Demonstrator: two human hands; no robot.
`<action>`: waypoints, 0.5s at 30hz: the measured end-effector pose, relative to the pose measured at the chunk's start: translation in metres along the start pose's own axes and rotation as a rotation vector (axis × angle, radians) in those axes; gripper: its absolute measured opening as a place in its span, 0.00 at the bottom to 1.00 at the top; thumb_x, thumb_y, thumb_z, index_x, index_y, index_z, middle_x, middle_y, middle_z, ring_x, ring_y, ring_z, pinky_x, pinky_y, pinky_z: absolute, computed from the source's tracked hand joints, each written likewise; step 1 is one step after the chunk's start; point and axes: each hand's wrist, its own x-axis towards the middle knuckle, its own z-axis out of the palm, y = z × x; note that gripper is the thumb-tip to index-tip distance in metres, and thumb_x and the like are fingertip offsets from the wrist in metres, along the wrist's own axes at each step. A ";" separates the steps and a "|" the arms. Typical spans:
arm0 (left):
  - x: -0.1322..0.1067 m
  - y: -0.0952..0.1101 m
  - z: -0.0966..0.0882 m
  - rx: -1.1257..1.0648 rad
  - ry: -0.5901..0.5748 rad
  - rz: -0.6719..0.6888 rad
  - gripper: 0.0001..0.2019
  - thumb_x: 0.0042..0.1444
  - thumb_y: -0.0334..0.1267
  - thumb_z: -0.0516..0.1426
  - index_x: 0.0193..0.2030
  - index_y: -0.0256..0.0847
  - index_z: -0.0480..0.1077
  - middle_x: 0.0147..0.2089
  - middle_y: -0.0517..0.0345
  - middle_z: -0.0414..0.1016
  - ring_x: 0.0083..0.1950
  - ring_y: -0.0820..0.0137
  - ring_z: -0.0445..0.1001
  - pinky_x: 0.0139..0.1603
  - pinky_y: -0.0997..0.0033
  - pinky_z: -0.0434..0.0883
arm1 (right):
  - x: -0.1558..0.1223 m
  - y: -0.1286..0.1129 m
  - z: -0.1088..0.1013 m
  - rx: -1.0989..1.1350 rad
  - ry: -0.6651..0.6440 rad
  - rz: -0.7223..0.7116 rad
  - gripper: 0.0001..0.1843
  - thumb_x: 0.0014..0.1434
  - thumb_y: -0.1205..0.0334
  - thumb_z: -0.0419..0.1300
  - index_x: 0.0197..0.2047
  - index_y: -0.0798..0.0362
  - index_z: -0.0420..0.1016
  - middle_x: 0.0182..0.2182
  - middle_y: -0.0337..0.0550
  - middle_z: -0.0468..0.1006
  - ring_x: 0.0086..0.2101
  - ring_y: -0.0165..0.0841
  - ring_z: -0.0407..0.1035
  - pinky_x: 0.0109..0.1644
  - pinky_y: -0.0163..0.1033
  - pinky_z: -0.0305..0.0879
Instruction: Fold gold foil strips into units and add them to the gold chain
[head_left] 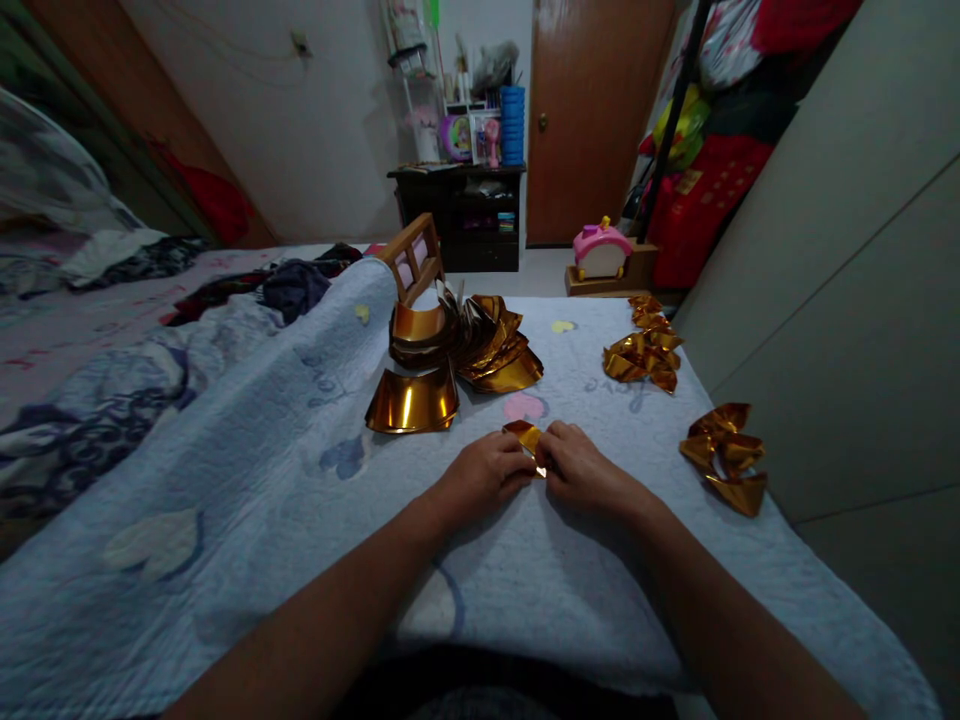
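Note:
A small piece of shiny gold foil paper [523, 434] is held between my two hands, low over the light blue quilt [300, 560]. My left hand [487, 470] is closed on its left side, fingers pinched. On the other side my right hand [577, 465] grips the same piece, its fingers bent inward. Most of the foil is hidden by my fingers. Beyond my hands lie curved gold foil sheets [414, 402] in a short stack, with a larger fanned pile [499, 350] behind. To the right sit folded gold foil pieces [726, 455], with more folded pieces [643, 350] farther back.
A wooden rail [412, 255] stands behind the foil pile. Rumpled clothes and bedding [292, 290] lie to the left. A pale cabinet [847, 300] runs along the right edge. At the back are a dark shelf unit [457, 220], a pink toy [602, 252] and a wooden door [600, 120].

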 end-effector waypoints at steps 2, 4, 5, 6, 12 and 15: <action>0.000 0.000 0.000 -0.005 -0.006 -0.008 0.07 0.65 0.36 0.60 0.46 0.41 0.79 0.40 0.55 0.76 0.42 0.67 0.72 0.44 0.69 0.70 | 0.001 -0.002 0.001 -0.030 -0.001 0.010 0.08 0.56 0.74 0.55 0.38 0.54 0.70 0.39 0.48 0.70 0.40 0.39 0.62 0.47 0.44 0.58; 0.000 0.000 0.000 -0.007 -0.008 -0.009 0.06 0.64 0.35 0.60 0.45 0.40 0.79 0.40 0.54 0.76 0.43 0.67 0.72 0.44 0.69 0.70 | 0.001 -0.004 0.002 -0.049 -0.002 0.020 0.07 0.56 0.72 0.55 0.38 0.54 0.70 0.39 0.48 0.70 0.40 0.39 0.61 0.47 0.45 0.57; 0.000 0.000 0.000 -0.010 -0.008 -0.010 0.06 0.64 0.35 0.61 0.45 0.40 0.79 0.40 0.54 0.76 0.43 0.67 0.72 0.44 0.68 0.70 | 0.000 -0.005 0.002 -0.056 0.000 0.024 0.06 0.57 0.71 0.55 0.38 0.54 0.70 0.39 0.48 0.70 0.40 0.39 0.61 0.47 0.45 0.57; 0.000 -0.001 0.000 -0.014 -0.006 -0.011 0.06 0.63 0.34 0.61 0.44 0.40 0.79 0.40 0.54 0.76 0.43 0.67 0.72 0.44 0.68 0.70 | 0.000 -0.006 0.002 -0.061 0.002 0.026 0.06 0.57 0.71 0.56 0.38 0.54 0.70 0.39 0.48 0.70 0.40 0.39 0.61 0.47 0.45 0.57; 0.000 -0.003 0.002 -0.038 -0.005 -0.035 0.06 0.62 0.33 0.61 0.45 0.41 0.78 0.42 0.54 0.76 0.45 0.66 0.73 0.46 0.68 0.70 | 0.000 -0.005 0.003 -0.069 -0.001 0.030 0.03 0.61 0.67 0.56 0.39 0.54 0.70 0.40 0.49 0.70 0.41 0.40 0.61 0.48 0.45 0.58; 0.000 -0.003 0.002 -0.050 -0.019 -0.049 0.05 0.62 0.33 0.62 0.44 0.40 0.78 0.41 0.54 0.76 0.44 0.66 0.73 0.46 0.68 0.70 | 0.000 -0.004 0.003 -0.053 -0.008 0.037 0.04 0.61 0.69 0.56 0.40 0.53 0.70 0.40 0.49 0.70 0.41 0.40 0.61 0.48 0.45 0.58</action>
